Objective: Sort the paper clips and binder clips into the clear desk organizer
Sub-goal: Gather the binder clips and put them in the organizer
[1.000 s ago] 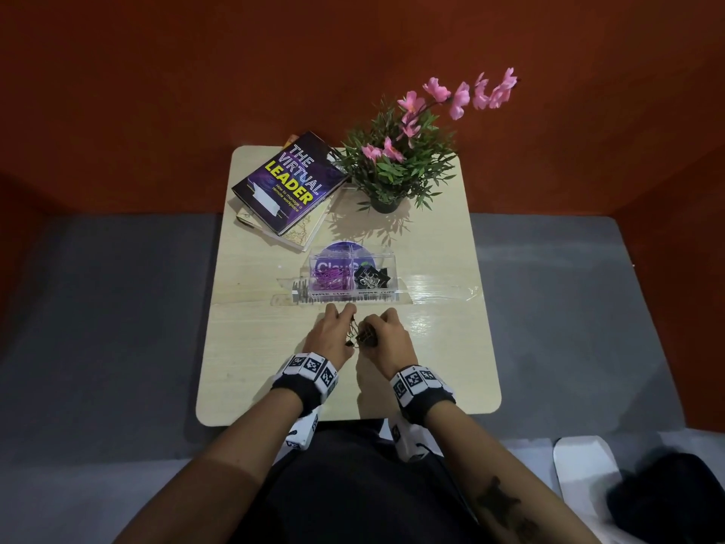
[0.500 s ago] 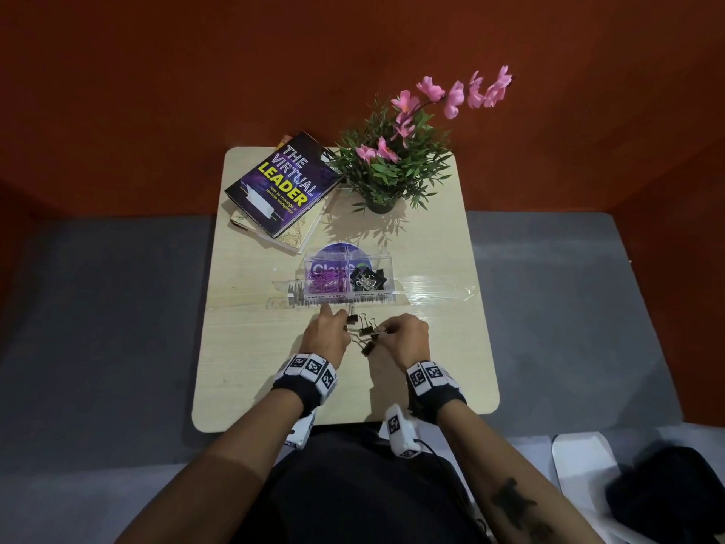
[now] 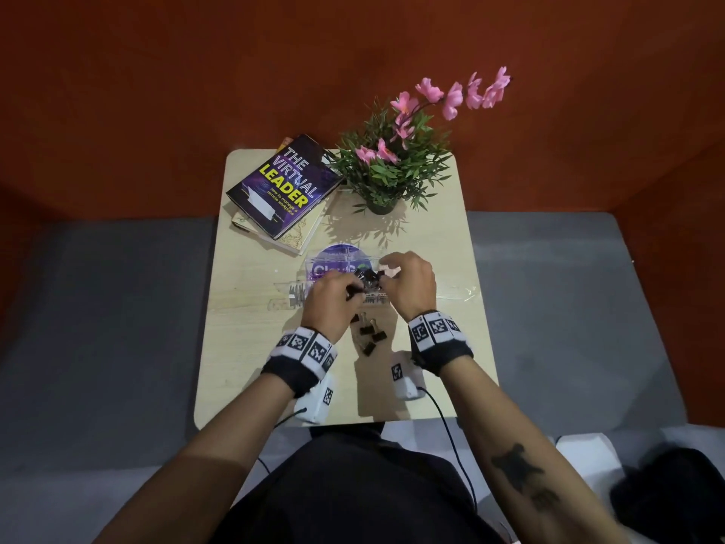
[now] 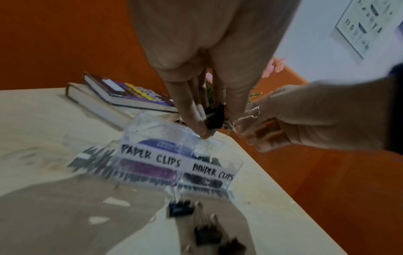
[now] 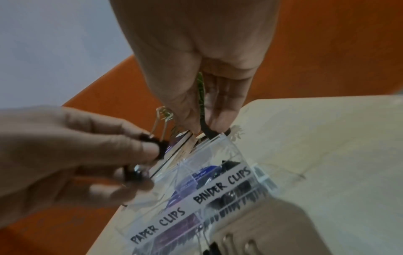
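Observation:
The clear organizer (image 3: pixel 314 265) (image 4: pixel 152 131) (image 5: pixel 218 155) has a left bin labelled PAPER CLIPS with purple paper clips (image 4: pixel 148 170) and a right bin labelled BINDER CLIPS with black binder clips (image 4: pixel 205 181) (image 5: pixel 226 198). My left hand (image 3: pixel 351 290) (image 4: pixel 209 127) (image 5: pixel 150 155) pinches black binder clips with silver handles (image 4: pixel 216 119) (image 5: pixel 159 145) over the organizer. My right hand (image 3: pixel 386 270) (image 5: pixel 207 131) pinches a black binder clip (image 5: pixel 208 133) above the binder-clip bin's back edge. Several loose binder clips (image 3: pixel 368 335) (image 4: pixel 179 208) lie on the table in front.
Two stacked books (image 3: pixel 282 186) and a potted plant with pink flowers (image 3: pixel 392 170) stand at the back of the small wooden table (image 3: pixel 243 347). A purple disc (image 3: pixel 337 251) lies behind the organizer. Orange walls surround the table.
Both hands have lifted from the pile of binder clips on the table and moved forward over the organizer, each carrying clips.

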A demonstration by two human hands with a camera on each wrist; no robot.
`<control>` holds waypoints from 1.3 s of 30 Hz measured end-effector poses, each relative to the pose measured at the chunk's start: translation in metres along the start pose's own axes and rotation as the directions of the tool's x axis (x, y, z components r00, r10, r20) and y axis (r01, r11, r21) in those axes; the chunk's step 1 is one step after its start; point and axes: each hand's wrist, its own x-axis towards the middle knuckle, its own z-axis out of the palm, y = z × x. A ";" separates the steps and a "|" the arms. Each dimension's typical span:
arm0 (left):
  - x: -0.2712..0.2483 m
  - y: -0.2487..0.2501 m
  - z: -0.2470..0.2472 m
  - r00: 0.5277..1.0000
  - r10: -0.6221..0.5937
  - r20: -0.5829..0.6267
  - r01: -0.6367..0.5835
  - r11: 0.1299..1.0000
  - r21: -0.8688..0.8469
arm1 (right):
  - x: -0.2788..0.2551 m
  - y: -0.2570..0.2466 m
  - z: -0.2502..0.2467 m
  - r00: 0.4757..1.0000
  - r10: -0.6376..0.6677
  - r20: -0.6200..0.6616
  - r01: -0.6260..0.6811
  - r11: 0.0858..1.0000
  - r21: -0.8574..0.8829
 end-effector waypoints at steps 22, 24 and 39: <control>-0.031 -0.032 0.038 0.918 -0.100 0.383 -0.131 0.836 0.532 | -0.083 0.035 0.067 0.961 0.071 0.268 0.013 0.955 -0.297; -0.032 -0.034 0.044 0.899 -0.031 0.436 -0.238 0.802 0.548 | -0.082 0.036 0.067 0.967 0.056 0.250 0.014 0.963 -0.270; -0.043 -0.031 0.051 0.892 0.013 0.451 -0.225 0.879 0.421 | -0.072 0.061 0.043 0.938 0.244 0.247 -0.218 0.968 -0.128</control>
